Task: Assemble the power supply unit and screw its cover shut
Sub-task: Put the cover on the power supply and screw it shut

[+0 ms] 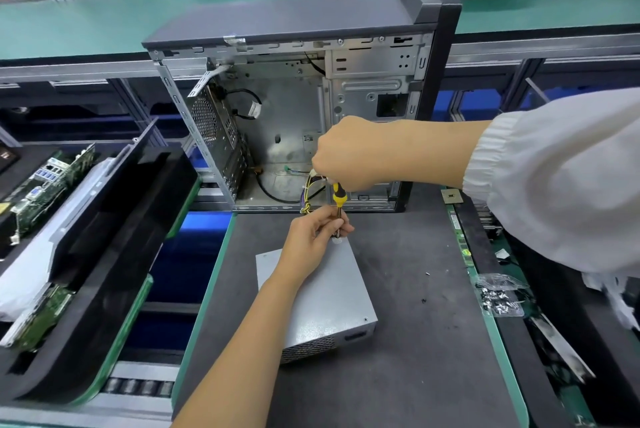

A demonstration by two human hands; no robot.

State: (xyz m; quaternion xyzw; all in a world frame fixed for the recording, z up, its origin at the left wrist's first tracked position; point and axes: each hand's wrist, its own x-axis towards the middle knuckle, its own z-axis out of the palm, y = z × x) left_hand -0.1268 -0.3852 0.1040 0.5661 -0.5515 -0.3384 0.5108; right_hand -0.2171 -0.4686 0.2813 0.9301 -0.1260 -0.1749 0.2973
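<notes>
Dark desk point(415, 323) is carrying the PSU point(329, 292); right hand point(360, 154) is gripping the screwdriver point(339, 195) upright over its far corner, left fingers point(337, 225) pinching the shaft.

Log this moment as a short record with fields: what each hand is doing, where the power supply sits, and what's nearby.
right hand: grips the handle of the screwdriver, held upright
left hand: pinches the screwdriver shaft near the tip
power supply unit: flat on the dark mat, cover on, far corner under the tip
computer case: open, behind the unit
bag of screws: right of the mat
</notes>
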